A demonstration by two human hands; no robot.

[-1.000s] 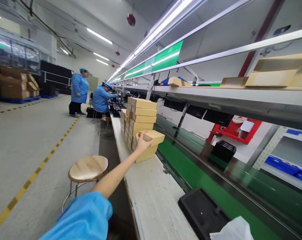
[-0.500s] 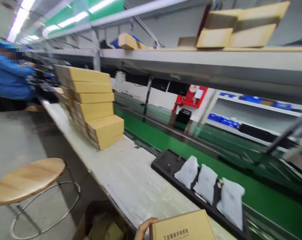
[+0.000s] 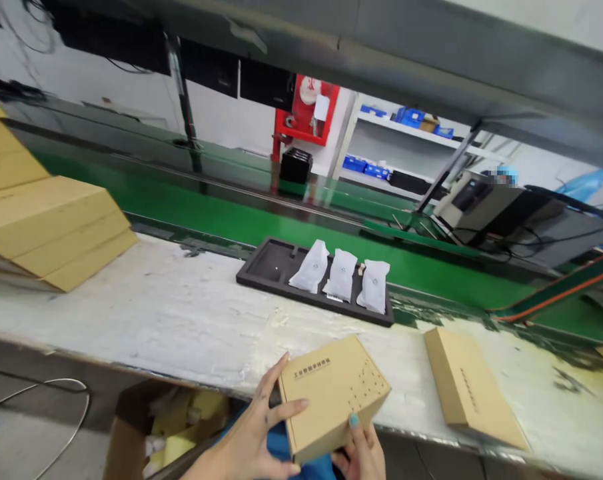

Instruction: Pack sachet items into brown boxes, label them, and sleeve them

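Note:
Between my two hands I hold a closed cardboard box (image 3: 326, 383) with dark printed characters and a dot pattern on top, tilted over the bench's front edge. My left hand (image 3: 254, 423) grips its left end, thumb on the lid. On the near right corner, my right hand (image 3: 360, 453) clasps the box with a blue-nailed thumb. Beyond the box lies a black foam tray (image 3: 266, 263) holding three white wrapped packets (image 3: 342, 275); its leftmost compartment holds no packet. A similar cardboard box (image 3: 474, 390) rests on the bench to the right.
Stacked cardboard boxes (image 3: 56, 220) occupy the left of the white bench (image 3: 181, 313). Behind runs a green conveyor belt (image 3: 221, 227). An overhead shelf (image 3: 406, 73) spans the top. Below the front edge stands an open carton (image 3: 124, 427) with yellowish scraps.
My view has swung right and down, so the stack has shifted left and the stool has left the picture. The held box now shows fully, with both hands on it.

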